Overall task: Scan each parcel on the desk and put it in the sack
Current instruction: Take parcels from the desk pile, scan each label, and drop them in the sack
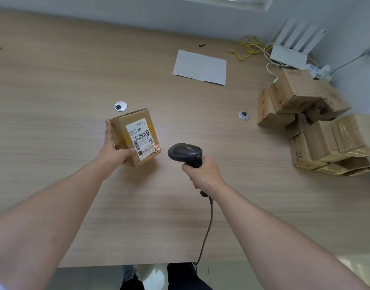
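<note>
A small cardboard parcel with a white shipping label on top is at the middle of the wooden desk. My left hand grips its left side, thumb along the near edge. My right hand holds a black barcode scanner by its handle, with the scanner's head pointing at the parcel's label from the right. A coiled cable runs from the scanner down over the desk's front edge. No sack is in view.
A pile of several cardboard parcels lies at the right side of the desk. A white sheet of paper lies at the back. A white router with cables stands in the back right corner. Two round cable grommets sit in the desktop.
</note>
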The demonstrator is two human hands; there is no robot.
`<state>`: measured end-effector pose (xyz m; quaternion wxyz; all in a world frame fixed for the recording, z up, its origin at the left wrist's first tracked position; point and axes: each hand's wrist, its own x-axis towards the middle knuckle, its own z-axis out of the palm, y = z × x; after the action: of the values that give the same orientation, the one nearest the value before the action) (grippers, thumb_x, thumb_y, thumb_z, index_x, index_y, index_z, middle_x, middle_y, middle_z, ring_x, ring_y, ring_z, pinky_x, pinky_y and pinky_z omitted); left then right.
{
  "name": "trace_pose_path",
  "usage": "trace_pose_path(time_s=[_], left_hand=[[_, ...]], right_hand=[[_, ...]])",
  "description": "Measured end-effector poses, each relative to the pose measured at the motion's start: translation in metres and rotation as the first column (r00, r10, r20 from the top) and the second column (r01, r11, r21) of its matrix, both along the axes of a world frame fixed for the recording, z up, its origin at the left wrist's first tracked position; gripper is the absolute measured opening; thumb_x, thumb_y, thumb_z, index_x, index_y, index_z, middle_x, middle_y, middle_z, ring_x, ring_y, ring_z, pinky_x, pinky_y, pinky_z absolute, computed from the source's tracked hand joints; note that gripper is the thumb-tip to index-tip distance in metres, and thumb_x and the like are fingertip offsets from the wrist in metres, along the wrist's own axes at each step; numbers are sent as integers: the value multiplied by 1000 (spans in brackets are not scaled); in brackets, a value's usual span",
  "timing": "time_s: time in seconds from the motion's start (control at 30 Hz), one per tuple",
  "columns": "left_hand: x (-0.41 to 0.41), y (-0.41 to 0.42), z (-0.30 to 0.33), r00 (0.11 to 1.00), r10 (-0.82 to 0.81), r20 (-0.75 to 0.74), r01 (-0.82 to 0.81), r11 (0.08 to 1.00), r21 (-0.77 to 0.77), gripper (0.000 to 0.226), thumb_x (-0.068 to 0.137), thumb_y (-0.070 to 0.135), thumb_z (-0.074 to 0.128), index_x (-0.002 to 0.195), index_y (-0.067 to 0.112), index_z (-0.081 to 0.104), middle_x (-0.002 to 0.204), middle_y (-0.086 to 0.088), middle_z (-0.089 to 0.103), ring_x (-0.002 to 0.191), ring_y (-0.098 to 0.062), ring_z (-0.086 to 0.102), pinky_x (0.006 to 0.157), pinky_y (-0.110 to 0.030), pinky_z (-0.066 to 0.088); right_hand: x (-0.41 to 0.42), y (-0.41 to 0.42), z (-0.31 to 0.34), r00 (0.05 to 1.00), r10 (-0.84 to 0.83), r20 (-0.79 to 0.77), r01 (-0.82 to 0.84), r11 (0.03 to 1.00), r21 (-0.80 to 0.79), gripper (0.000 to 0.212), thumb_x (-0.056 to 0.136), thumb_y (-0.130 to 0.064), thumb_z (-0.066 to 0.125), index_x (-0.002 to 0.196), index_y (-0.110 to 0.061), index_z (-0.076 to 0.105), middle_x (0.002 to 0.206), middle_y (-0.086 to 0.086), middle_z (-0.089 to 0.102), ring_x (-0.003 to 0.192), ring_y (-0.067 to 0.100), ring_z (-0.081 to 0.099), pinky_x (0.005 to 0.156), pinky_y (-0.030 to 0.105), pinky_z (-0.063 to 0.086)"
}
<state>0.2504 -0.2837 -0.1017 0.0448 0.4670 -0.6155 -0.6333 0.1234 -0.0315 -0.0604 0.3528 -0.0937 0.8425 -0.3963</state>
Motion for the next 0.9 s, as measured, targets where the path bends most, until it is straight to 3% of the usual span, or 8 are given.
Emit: trace_pose_path(time_s=[0.27,0.4,0.5,0.57,0.67,0.77,0.9], left_hand=[[1,4,-4,998,55,-28,-54,998,32,123,91,-7,71,154,65,-7,116,-7,69,106,-22,70,74,-36,56],[3,3,-5,999,-27,35,22,992,121,112,91,-5,70,153,67,10,117,-10,73,101,-27,72,88,-47,57],[7,5,-7,978,-156,138,130,975,179,95,93,4,68,154,62,23,114,-12,75,90,-31,72,88,-48,58],[11,9,-11,953,-223,204,183,963,199,86,95,14,66,154,60,24,104,-11,77,86,-31,71,86,-46,58],[15,15,-19,940,-217,264,168,967,194,80,96,22,62,155,60,23,108,-7,74,92,-31,71,92,-48,57],[13,22,-25,946,-182,269,134,973,186,79,97,20,57,155,59,21,114,-1,73,96,-27,70,85,-42,55],[4,27,-30,946,-163,279,148,986,72,89,95,14,64,162,46,15,108,4,74,108,-24,69,100,-45,52]], right_hand=[[-3,9,4,999,-33,-6,33,999,-20,22,82,-27,64,68,-18,51,60,0,51,50,23,45,46,30,37],[-6,6,0,995,-93,-25,92,995,-37,19,84,-28,66,74,-16,56,62,2,55,51,22,49,41,27,38],[-9,1,-8,989,-143,-41,140,988,-66,19,83,-28,67,72,-16,56,63,2,56,53,23,49,43,27,38],[-9,-3,-14,989,-136,-48,133,989,-63,20,83,-28,67,71,-17,56,63,1,57,54,23,50,45,28,39],[-10,-8,-20,992,-120,-41,117,991,-67,19,83,-28,68,71,-18,57,64,0,58,55,22,51,49,29,43],[-12,-10,-26,993,-107,-44,103,992,-77,19,83,-27,69,70,-19,57,63,-2,59,56,22,52,54,31,44],[-16,-11,-30,994,-104,-41,101,993,-69,20,83,-28,69,69,-21,56,62,-3,58,55,22,52,53,29,41]])
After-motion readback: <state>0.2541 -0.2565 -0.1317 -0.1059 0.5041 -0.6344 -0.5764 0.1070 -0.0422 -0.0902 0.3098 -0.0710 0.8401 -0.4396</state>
